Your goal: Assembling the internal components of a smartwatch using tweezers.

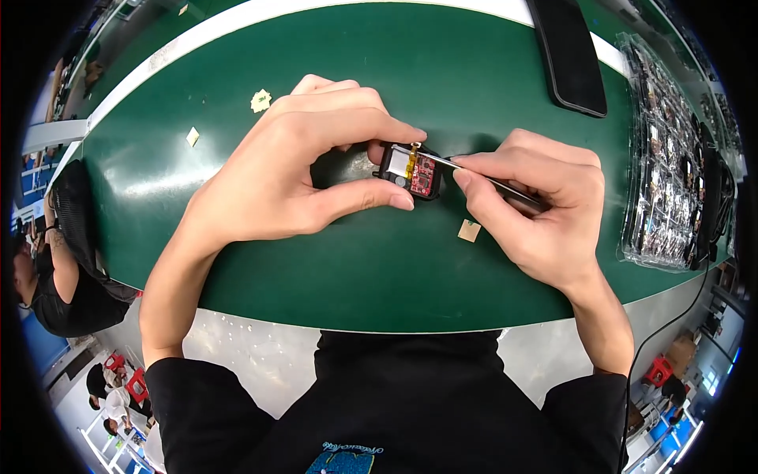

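Between the thumb and fingers of my left hand [304, 154] is a small black device case [384, 171], held over the green table. Its open face shows a red circuit board [425, 175], a silver-white block [399, 161] and a strip of yellow tape. My right hand [545, 193] pinches a slim metal tool, apparently tweezers [505, 188], whose tip touches or hovers at the upper edge of the board near the tape. Whether the tip grips anything is too small to tell.
Small pale stickers or pads [469, 230] lie on the green table [379, 268], with a yellowish one [260, 100] farther left. A black phone-like slab [570, 63] rests at the back right. Clear plastic trays [662, 174] of parts stand right. A person [67, 276] sits at left.
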Demonstrator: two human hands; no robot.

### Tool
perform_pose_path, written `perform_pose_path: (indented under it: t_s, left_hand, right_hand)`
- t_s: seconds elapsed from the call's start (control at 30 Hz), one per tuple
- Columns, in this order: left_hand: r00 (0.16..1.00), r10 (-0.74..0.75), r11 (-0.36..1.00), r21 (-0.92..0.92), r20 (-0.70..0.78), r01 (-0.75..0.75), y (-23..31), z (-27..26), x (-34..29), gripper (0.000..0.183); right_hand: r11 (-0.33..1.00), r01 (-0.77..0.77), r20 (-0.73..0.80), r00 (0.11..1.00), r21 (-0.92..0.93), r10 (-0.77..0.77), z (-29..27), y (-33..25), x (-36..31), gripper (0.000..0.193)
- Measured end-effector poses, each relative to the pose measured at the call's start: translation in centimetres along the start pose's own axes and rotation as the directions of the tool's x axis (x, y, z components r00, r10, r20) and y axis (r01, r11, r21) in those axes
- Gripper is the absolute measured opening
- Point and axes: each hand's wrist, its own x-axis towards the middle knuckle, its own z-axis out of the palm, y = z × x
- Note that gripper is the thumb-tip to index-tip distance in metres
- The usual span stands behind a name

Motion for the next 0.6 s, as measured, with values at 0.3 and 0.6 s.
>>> perform_pose_path:
  t_s: [0.3, 0.6]
  left_hand:
    - [1.0, 0.004, 0.997, 0.074, -0.001, -0.004, 0.38, -0.25, 0.29, 0.058]
    - [0.998, -0.025, 1.0, 0.015, -0.061, 0.026, 0.49, 0.04, 0.44, 0.049]
  right_hand:
    - [1.0, 0.016, -0.008, 1.0, -0.011, -0.016, -0.05, 0.18, 0.15, 0.009]
    - [0.971, 0.145, -0.087, 0.983, -0.19, -0.164, 0.05, 0.4, -0.32, 0.019]
